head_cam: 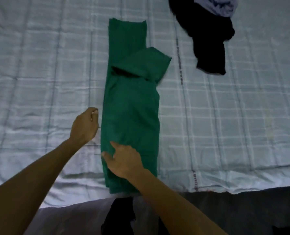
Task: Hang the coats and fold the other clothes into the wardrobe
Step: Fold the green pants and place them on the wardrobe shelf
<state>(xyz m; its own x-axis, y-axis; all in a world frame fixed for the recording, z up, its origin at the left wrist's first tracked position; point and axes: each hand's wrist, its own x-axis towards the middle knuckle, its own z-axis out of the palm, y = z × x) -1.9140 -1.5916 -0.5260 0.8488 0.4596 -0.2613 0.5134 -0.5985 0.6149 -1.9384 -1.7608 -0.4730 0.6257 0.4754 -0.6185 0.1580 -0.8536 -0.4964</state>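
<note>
**Laundry in progress: green garment lies in a long strip, cross-fold yet to come**

A person leans over a bed covered in a pale checked spread, where the green garment has been folded lengthwise into a narrow band that runs away from the camera. One sleeve is doubled back across the upper part and juts past the right edge. The right hand lies on the near end of the cloth with relaxed, spread fingers and grips nothing. The left hand sits just beside the band's left edge, its fingers curled in with no cloth visible in them.

The step in hand appears to be tidying the strip before it is folded end over end. To do it well, the protruding sleeve probably needs tucking within the band's width first, so that both long edges run straight. The near end could then be pinned flat while the far end is brought over to meet it, with the creases pressed out from the middle.

A heap of black clothes lies well apart at the upper right, with a bluish piece on top. Another dark item sits below the bed's near edge. The wardrobe is out of view.
</note>
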